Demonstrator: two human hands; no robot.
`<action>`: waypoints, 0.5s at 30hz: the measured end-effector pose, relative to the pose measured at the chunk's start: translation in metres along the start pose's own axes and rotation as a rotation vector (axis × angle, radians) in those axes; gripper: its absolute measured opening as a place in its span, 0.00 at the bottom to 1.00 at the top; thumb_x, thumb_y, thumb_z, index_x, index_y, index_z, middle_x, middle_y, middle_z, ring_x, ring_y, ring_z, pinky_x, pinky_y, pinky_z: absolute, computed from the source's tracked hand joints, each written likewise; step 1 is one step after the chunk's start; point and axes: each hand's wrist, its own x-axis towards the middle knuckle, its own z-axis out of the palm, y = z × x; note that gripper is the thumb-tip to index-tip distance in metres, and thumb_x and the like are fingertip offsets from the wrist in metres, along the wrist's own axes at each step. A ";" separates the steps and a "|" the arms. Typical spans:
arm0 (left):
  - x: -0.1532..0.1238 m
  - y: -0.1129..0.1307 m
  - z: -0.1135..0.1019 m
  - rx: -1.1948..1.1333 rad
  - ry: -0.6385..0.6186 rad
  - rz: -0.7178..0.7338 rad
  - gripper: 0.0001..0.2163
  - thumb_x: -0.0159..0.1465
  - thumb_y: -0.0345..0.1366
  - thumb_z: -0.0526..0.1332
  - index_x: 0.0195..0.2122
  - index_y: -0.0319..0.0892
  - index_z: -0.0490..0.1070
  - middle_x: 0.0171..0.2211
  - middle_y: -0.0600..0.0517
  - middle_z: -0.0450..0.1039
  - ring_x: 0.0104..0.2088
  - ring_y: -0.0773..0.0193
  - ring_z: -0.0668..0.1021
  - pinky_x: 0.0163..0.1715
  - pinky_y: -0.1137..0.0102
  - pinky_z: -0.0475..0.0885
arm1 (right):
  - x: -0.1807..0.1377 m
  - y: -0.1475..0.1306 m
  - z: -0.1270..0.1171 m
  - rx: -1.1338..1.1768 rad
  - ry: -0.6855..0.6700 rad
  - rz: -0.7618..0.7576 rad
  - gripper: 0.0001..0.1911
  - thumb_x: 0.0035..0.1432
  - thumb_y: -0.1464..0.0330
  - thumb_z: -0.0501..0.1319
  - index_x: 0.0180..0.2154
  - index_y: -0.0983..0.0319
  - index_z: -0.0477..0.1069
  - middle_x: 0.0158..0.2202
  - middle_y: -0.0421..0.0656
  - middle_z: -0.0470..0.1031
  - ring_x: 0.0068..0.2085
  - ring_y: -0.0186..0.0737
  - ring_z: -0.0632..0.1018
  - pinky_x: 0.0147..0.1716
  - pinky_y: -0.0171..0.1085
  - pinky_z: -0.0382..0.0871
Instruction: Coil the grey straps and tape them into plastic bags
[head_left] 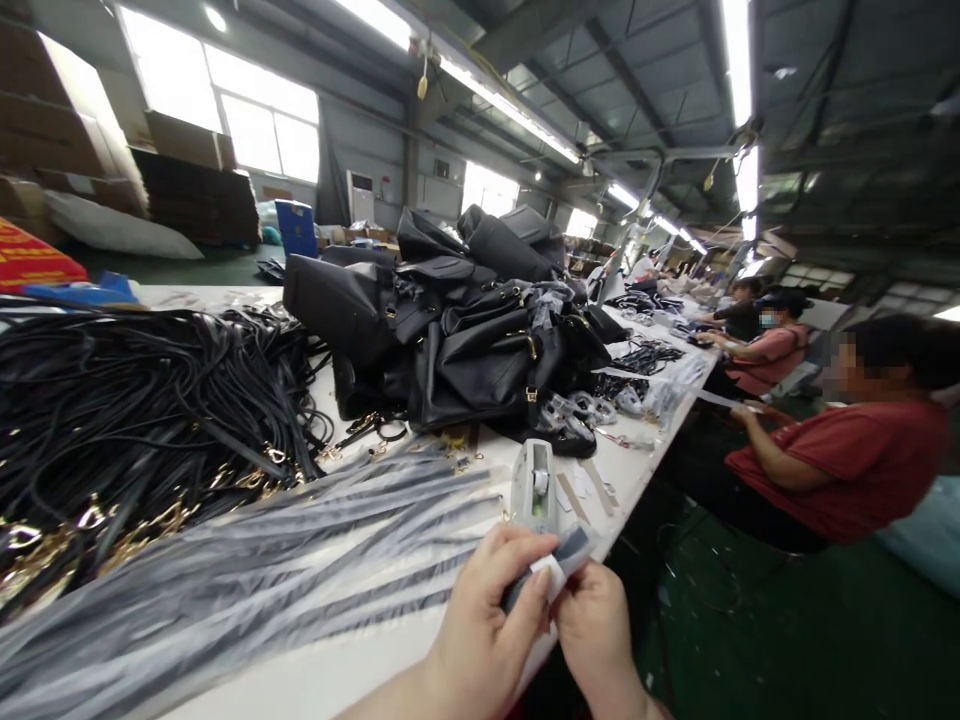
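Observation:
My left hand point(491, 605) is closed, its thumb and fingers pinching a dark strap wrapped in translucent plastic point(576, 543). A small white piece point(549, 572) lies against the wrap under my left thumb. My right hand point(598, 622) grips the same wrapped strap from the right; its fingertips are partly hidden. Just beyond both hands stands a pale grey tape dispenser point(523, 480) on the white table point(292, 675). To the left, long dark straps in translucent sleeves point(300, 545) lie spread across the tabletop.
Loose black straps with gold clasps point(165, 400) are heaped at the left. Black handbags point(472, 370) form a big pile at the centre back. Paper strips point(574, 497) lie near the table's right edge. At the right sits a person in a red shirt point(847, 450); others sit farther along.

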 end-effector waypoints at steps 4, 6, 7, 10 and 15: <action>0.008 -0.004 -0.005 -0.009 0.025 -0.080 0.13 0.67 0.43 0.58 0.45 0.43 0.77 0.39 0.45 0.74 0.40 0.58 0.78 0.42 0.65 0.73 | 0.003 0.002 -0.003 -0.093 -0.054 0.011 0.16 0.55 0.60 0.64 0.20 0.62 0.72 0.15 0.40 0.71 0.17 0.35 0.71 0.17 0.31 0.63; 0.013 -0.006 -0.010 -0.011 0.042 -0.150 0.14 0.66 0.45 0.58 0.43 0.42 0.78 0.37 0.45 0.75 0.38 0.58 0.78 0.41 0.66 0.72 | 0.003 0.006 -0.012 -0.100 -0.116 -0.023 0.16 0.58 0.60 0.63 0.23 0.62 0.72 0.17 0.41 0.73 0.18 0.35 0.71 0.19 0.31 0.65; 0.015 -0.007 -0.012 -0.028 0.043 -0.188 0.15 0.66 0.47 0.59 0.41 0.42 0.78 0.37 0.45 0.75 0.39 0.58 0.78 0.41 0.66 0.71 | 0.004 0.007 -0.019 -0.087 -0.103 -0.052 0.15 0.59 0.60 0.62 0.25 0.63 0.73 0.20 0.42 0.75 0.20 0.35 0.72 0.21 0.31 0.66; 0.019 -0.009 -0.013 -0.230 0.018 -0.381 0.18 0.61 0.50 0.64 0.39 0.40 0.79 0.35 0.46 0.77 0.37 0.59 0.77 0.39 0.69 0.70 | 0.006 0.012 -0.042 -0.052 0.122 -0.163 0.15 0.57 0.57 0.65 0.39 0.62 0.74 0.30 0.45 0.79 0.29 0.39 0.77 0.31 0.34 0.73; 0.012 -0.018 0.000 -0.504 -0.091 -0.678 0.23 0.57 0.52 0.66 0.44 0.37 0.76 0.23 0.51 0.74 0.22 0.68 0.72 0.26 0.73 0.68 | -0.001 0.025 -0.055 -0.071 -0.167 0.062 0.28 0.52 0.50 0.66 0.47 0.63 0.74 0.41 0.50 0.80 0.42 0.49 0.80 0.43 0.42 0.73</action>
